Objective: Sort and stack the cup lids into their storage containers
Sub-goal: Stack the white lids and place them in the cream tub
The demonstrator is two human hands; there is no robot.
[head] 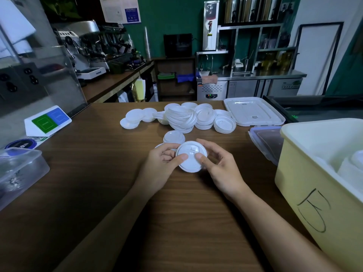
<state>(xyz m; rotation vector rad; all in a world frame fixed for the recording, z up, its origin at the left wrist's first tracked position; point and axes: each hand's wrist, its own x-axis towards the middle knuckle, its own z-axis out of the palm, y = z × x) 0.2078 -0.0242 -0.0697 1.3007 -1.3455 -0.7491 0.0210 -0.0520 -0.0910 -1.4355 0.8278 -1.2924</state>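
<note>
Wooden brown surface [94, 193] carries a pale yellow bin [294, 185] at its right edge and a heap of white lids [182, 119] at the far middle. Nearer, the left grip [161, 167] and right grip [223, 169] both clamp one white lid [191, 164] by its rim, thumbs on top.

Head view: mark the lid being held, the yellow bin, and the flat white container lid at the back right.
held lid [191, 165], head view, flat top near its front edge.
yellow bin [294, 183], head view, outer wall beside the black scrawl.
white container lid [253, 112], head view, its central panel.
</note>
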